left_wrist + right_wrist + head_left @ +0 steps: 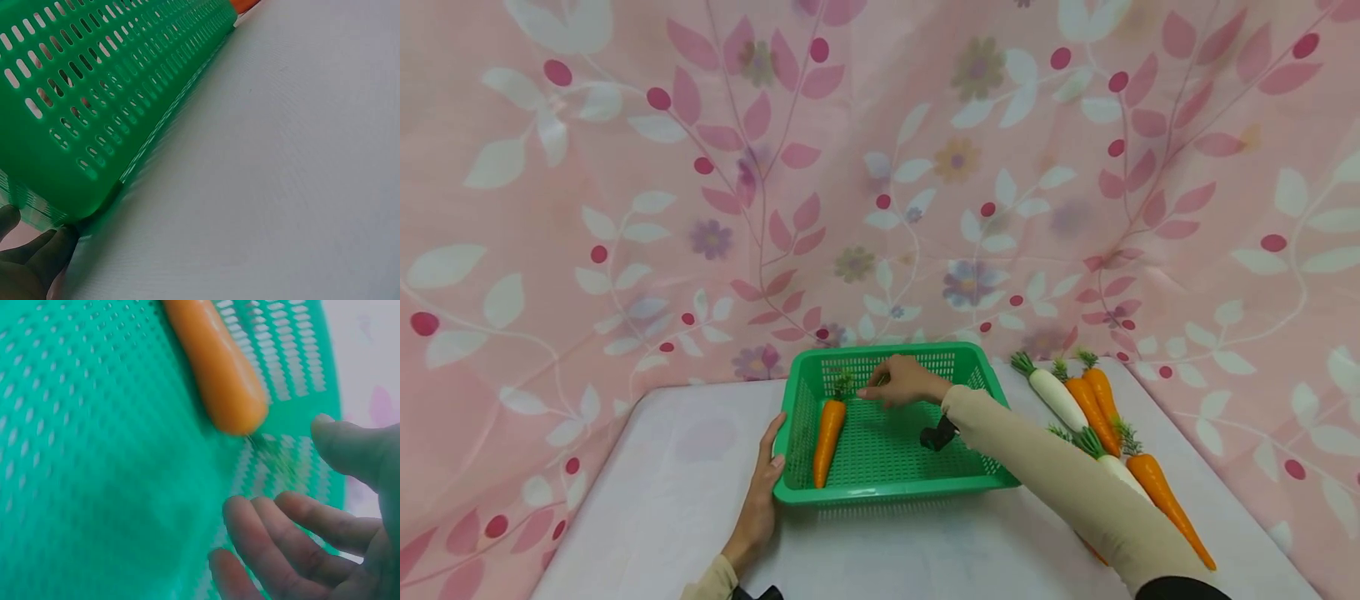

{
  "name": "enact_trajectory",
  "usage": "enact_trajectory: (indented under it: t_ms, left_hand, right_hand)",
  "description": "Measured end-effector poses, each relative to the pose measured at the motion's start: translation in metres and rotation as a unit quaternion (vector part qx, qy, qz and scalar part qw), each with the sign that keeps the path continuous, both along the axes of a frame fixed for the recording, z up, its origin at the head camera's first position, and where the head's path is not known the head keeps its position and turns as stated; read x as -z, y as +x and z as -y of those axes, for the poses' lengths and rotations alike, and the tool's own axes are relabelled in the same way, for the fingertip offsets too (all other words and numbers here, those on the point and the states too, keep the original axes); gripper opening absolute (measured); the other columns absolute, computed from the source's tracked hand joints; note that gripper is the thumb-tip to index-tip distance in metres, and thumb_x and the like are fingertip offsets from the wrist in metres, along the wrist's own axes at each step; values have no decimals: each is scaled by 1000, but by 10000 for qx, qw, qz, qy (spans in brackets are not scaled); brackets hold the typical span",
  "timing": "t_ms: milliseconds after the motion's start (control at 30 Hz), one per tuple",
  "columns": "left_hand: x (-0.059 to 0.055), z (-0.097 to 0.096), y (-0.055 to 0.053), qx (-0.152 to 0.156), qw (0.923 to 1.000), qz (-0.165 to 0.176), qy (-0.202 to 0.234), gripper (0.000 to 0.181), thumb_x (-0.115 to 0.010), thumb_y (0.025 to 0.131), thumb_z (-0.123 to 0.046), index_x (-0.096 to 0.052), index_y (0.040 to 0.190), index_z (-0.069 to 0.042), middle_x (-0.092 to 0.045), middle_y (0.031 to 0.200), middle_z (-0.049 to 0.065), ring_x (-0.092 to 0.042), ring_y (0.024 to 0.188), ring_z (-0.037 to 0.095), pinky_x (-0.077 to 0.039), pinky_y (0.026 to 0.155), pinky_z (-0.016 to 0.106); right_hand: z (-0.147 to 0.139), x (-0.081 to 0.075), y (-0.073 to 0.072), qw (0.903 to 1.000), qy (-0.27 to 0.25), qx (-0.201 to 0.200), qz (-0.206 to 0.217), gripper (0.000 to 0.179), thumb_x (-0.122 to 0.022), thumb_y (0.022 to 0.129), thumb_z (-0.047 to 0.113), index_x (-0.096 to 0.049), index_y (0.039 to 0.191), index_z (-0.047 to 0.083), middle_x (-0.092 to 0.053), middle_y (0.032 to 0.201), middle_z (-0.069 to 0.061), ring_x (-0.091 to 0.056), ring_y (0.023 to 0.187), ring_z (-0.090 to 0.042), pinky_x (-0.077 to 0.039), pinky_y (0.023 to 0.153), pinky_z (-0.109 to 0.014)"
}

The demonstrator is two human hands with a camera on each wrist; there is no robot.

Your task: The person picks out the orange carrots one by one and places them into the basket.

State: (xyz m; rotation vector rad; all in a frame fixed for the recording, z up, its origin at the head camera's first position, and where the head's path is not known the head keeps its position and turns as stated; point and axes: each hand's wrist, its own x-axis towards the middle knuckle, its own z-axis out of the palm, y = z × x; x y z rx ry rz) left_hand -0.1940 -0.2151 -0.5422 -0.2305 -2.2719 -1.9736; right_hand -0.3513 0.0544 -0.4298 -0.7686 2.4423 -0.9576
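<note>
A green plastic basket (895, 493) with slotted walls stands on the table. Inside, along its left side, lies an orange carrot (828, 442) with its leafy top toward the far wall. My left hand (762, 492) holds the basket's left side, thumb at the rim; in the left wrist view its fingers (53, 250) touch the outside near a lower corner. Over the basket, my right hand (906, 382) is just right of the carrot's leaves. The right wrist view shows its thumb and fingers (294, 544) apart and slightly bent, nothing between them.
To the right of the basket, several carrots (1165, 500) and white radishes (1058, 398) with green tops lie on the white-covered table (685, 467). My right forearm partly hides them. A pink floral cloth (880, 167) hangs behind the table.
</note>
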Motion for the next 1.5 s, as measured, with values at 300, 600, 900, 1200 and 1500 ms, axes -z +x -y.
enact_trajectory:
  t_ms: [300,600,900,1200,1500]
  left_hand:
    - [1,0,1,-39,10000,57,-45,58,-27,112,-38,-17,169,-40,-5,179,3,-10,160,38,-5,120,80]
    - [0,0,2,-62,9999,120,-73,58,-27,112,-40,-17,169,-41,-4,179,3,-7,162,40,-3,119,82]
    - [-1,0,1,-84,9998,128,-96,58,-27,112,-40,-17,169,-40,-4,179,3,-5,162,41,-1,119,83]
    - [0,0,1,-44,9999,125,-37,59,-27,112,-39,-17,169,-40,-4,179,3,-7,161,39,-3,120,81]
    - [1,0,1,-52,9999,105,-71,59,-26,112,-38,-16,170,-39,-4,179,4,-8,161,40,-4,120,81]
  right_hand:
    - [-70,-47,-7,9953,-13,558,-789,38,-65,106,35,-73,128,4,-76,121,-18,-76,88,-21,-63,83,-44]
    - [-147,-62,-22,9806,589,1352,-1288,46,-67,105,36,-71,128,-3,-76,118,-23,-76,92,-32,-62,76,-42]
    - [-218,-44,-32,9659,1485,1767,-1169,52,-66,104,35,-67,129,-11,-72,120,-30,-71,81,-27,-61,69,-39]
    - [-262,-14,-24,9488,1971,2203,-1116,48,-72,97,27,-64,126,-11,-68,119,-31,-66,93,-39,-60,81,-50]
    - [-290,12,-25,9441,2139,2236,-1133,57,-71,98,27,-61,132,-17,-64,130,-39,-64,107,-53,-56,92,-62]
